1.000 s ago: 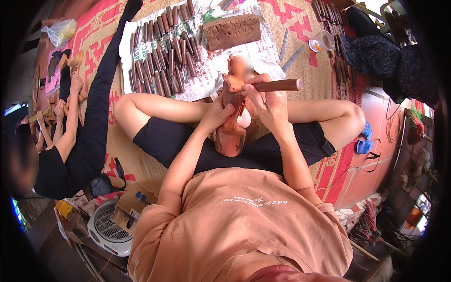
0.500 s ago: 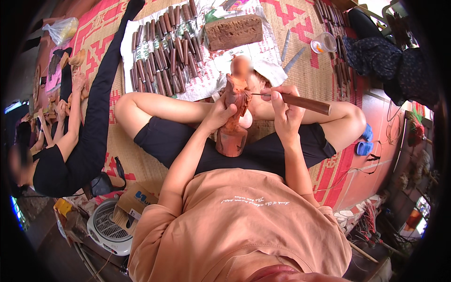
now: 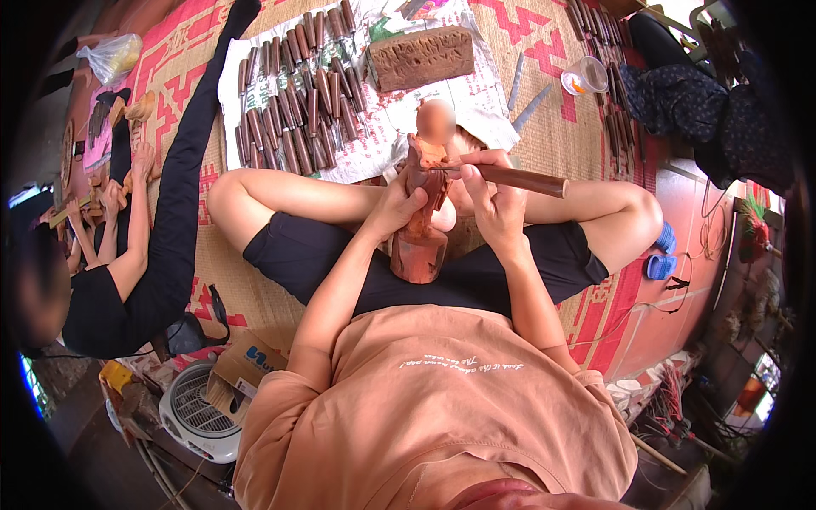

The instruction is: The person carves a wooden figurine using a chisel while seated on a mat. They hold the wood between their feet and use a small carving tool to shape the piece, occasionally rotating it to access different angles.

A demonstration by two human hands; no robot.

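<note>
A reddish-brown carved wooden figure (image 3: 420, 255) stands between my crossed legs, its round base low in my lap. My left hand (image 3: 398, 208) wraps round the figure's middle from the left side. In my right hand (image 3: 497, 204) is a carving chisel (image 3: 527, 180) with a long brown wooden handle, held between thumb and fingers. Its thin metal shaft points left, and the tip meets the carved folds at the figure's upper part. The exact contact of the cutting edge is too small to make out.
Rows of wooden-handled carving tools (image 3: 297, 110) lie on a white sack (image 3: 234, 93) beyond my knees, beside a brown block (image 3: 422, 59). A clear plastic cup (image 3: 585, 76) and more tools (image 3: 616, 127) are at right. At left, another person (image 3: 110, 280) works on wood.
My right hand and the chisel have moved left and slightly up, bringing the tip further over the figure. The left hand and figure have hardly moved.
</note>
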